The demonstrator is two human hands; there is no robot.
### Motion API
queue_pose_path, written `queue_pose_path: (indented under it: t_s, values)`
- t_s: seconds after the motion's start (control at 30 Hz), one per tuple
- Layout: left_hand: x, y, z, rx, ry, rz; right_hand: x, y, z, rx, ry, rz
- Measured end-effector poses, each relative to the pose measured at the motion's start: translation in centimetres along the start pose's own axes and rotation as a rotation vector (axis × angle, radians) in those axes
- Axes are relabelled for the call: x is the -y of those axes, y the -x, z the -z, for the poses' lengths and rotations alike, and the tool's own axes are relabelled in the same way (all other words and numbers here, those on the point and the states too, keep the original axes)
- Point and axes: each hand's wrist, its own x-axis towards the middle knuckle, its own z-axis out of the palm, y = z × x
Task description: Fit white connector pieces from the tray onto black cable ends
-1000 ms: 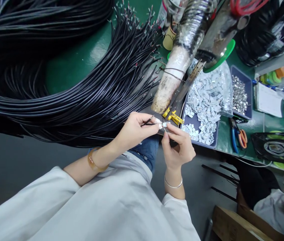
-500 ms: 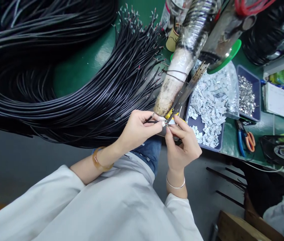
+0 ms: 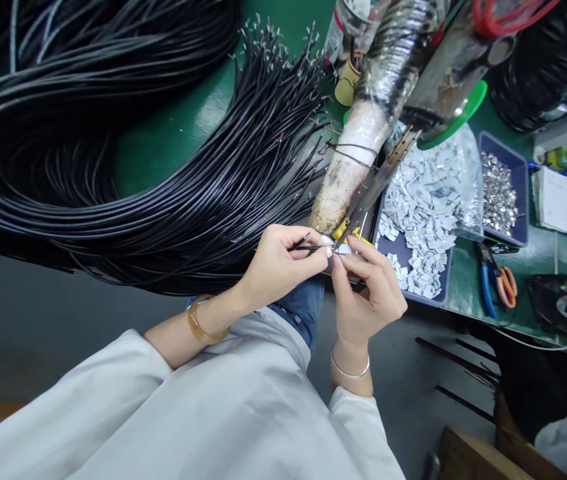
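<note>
My left hand (image 3: 291,259) pinches a black cable (image 3: 308,248) between thumb and fingers, its end pointing right. My right hand (image 3: 367,283) is closed close by, thumb and fingertips pressed together at the cable's end; what they hold there is too small to make out. Just above the fingertips is the lower end of a soldering-type tool (image 3: 358,207) with a long metal bar. Beside it a white duct (image 3: 341,175) comes down at a slant. A large bundle of black cables (image 3: 203,180) lies to the left, stripped ends toward the top.
Right of my hands, a blue tray (image 3: 446,280) holds many small pale pieces (image 3: 426,227). Another tray (image 3: 522,193) contains small metal parts. Pliers (image 3: 496,280) lie near the edge of the green table (image 3: 468,267). Wooden boxes (image 3: 478,457) stand below at the right.
The view has shifted slightly, so the table things appear a little further right. Both hands keep their pinch at the cable end, nearly unmoved.
</note>
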Motion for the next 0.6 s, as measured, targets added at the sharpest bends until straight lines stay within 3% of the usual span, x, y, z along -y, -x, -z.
queue_pose_path:
  t_s: [0.17, 0.37, 0.43, 0.53, 0.6]
  values:
    - [0.2, -0.2, 0.1, 0.053, 0.02, 0.069, -0.3, 0.7, 0.2, 0.016, -0.008, 0.016]
    - [0.4, 0.0, 0.3, 0.092, -0.005, 0.028, -0.3, 0.8, 0.4, -0.014, 0.113, 0.131]
    - [0.3, 0.2, 0.4, 0.111, 0.002, 0.018, -0.1, 0.8, 0.5, -0.005, 0.069, 0.066]
    - [0.1, 0.5, 0.6, 0.158, 0.04, 0.025, 0.3, 0.8, 0.9, 0.07, -0.126, -0.154]
    - [0.0, 0.6, 0.7, 0.179, 0.037, 0.027, 0.6, 0.9, 1.1, 0.086, -0.215, -0.202]
